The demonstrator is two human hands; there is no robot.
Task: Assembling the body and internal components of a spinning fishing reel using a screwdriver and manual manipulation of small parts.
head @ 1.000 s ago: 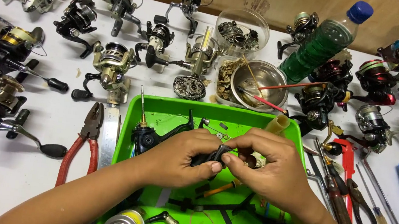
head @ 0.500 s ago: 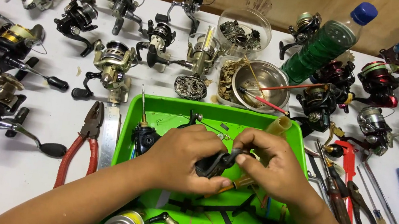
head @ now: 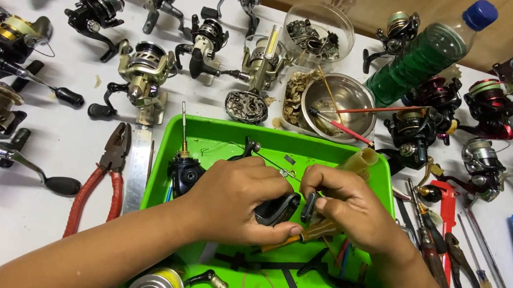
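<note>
Both of my hands work over a bright green tray [head: 218, 140] at the table's front. My left hand [head: 240, 200] grips a black reel body part [head: 276, 209]. Just to its right, my right hand [head: 352, 209] pinches a small black piece [head: 309, 206] against it, with a brown-handled tool [head: 317, 229] lying under the fingers. In the tray's left part a black reel housing with an upright shaft [head: 184, 171] stands. A spool with yellow line [head: 156, 287] and a small crank handle [head: 210, 281] lie at the tray's near edge.
Many fishing reels [head: 139, 76] crowd the white table all round. Red-handled pliers [head: 98, 180] and a steel ruler [head: 138, 169] lie left of the tray. Behind it are a steel bowl [head: 338, 105], a clear tub [head: 318, 29] and a green bottle [head: 427, 54]. Screwdrivers and pliers [head: 450, 250] lie right.
My hands have shifted slightly left and down in the tray, and the right fingers have turned the small black piece against the part in my left hand.
</note>
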